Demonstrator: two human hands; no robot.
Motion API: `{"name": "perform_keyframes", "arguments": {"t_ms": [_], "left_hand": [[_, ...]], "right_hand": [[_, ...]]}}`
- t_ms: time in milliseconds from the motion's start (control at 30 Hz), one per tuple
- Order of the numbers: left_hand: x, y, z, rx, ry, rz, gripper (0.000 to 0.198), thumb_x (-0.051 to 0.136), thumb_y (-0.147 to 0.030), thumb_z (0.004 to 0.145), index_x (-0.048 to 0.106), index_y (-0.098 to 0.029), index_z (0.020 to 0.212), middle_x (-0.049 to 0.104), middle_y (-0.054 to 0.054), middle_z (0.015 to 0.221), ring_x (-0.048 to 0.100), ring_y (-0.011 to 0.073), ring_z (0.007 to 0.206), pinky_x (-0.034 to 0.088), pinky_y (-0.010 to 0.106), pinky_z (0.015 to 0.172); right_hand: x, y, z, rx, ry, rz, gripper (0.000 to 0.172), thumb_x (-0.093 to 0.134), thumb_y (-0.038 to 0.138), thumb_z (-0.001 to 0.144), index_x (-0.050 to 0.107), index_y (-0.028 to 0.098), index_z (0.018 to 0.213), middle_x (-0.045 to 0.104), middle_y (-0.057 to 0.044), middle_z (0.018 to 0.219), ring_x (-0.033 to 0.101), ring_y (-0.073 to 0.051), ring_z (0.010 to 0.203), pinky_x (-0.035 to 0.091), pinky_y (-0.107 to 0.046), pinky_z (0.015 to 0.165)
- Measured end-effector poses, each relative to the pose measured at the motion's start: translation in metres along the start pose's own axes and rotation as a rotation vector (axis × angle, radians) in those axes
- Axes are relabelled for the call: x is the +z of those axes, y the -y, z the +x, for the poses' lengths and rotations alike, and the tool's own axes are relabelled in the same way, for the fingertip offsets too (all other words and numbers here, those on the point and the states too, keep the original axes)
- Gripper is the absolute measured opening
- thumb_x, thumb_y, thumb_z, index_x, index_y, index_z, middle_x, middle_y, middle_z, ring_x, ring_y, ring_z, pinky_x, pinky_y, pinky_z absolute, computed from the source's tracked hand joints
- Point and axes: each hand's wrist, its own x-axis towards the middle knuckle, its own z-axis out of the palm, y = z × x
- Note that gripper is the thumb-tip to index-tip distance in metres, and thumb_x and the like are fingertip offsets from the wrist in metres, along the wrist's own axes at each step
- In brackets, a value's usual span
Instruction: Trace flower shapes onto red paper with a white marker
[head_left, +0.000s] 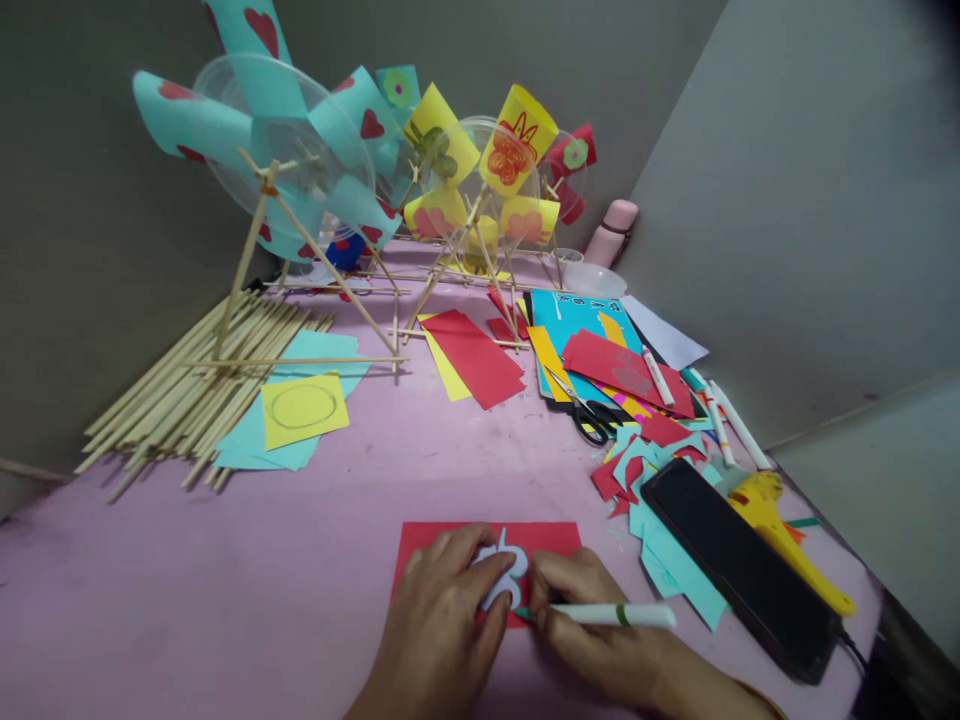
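On the pink table lies a sheet of red paper, flat in front of me. A pale, rounded paper cutout rests on it, partly hidden by fingers. My left hand pins that cutout down, its thumb and fingers curled over the edge. In my right hand is a white marker pen with a green band, pinched near the tip. Its green tip touches the red paper along the cutout's lower right edge.
Pinwheels on stick frames stand behind. Bamboo sticks lie left, near a yellow paper. To the right are scissors, paper scraps, a phone and a yellow glue gun.
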Motion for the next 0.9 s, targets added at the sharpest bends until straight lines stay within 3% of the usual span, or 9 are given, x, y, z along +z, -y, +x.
{"name": "perform_keyframes", "arguments": {"t_ms": [233,467,900], "left_hand": [[0.001,0.001,-0.002,0.000,0.011,-0.007,0.036,0.052,-0.015,0.081,0.064,-0.029,0.112,0.062,0.007,0.115,0.058,0.0268,0.101,0.048,0.044,0.078],[0.002,0.001,0.000,0.009,0.001,0.016,0.037,0.053,-0.015,0.080,0.064,-0.029,0.112,0.062,0.007,0.114,0.059,0.0271,0.101,0.049,0.043,0.077],[0.002,0.002,-0.001,0.019,-0.017,0.006,0.034,0.053,-0.017,0.081,0.065,-0.028,0.111,0.063,0.007,0.112,0.060,0.0266,0.099,0.049,0.043,0.077]], "right_hand": [[0.001,0.009,0.005,0.010,0.032,-0.043,0.010,0.039,0.022,0.072,0.036,0.023,0.062,0.039,0.005,0.054,0.037,-0.011,0.047,0.029,-0.024,0.048],[0.000,0.002,0.002,0.012,0.012,-0.058,0.010,0.040,0.018,0.070,0.036,0.023,0.063,0.039,0.006,0.054,0.036,-0.011,0.048,0.028,-0.024,0.049],[0.000,-0.004,0.000,0.041,-0.082,-0.195,0.010,0.035,0.014,0.068,0.037,0.023,0.063,0.048,0.002,0.057,0.045,-0.015,0.054,0.031,-0.027,0.056]]}}
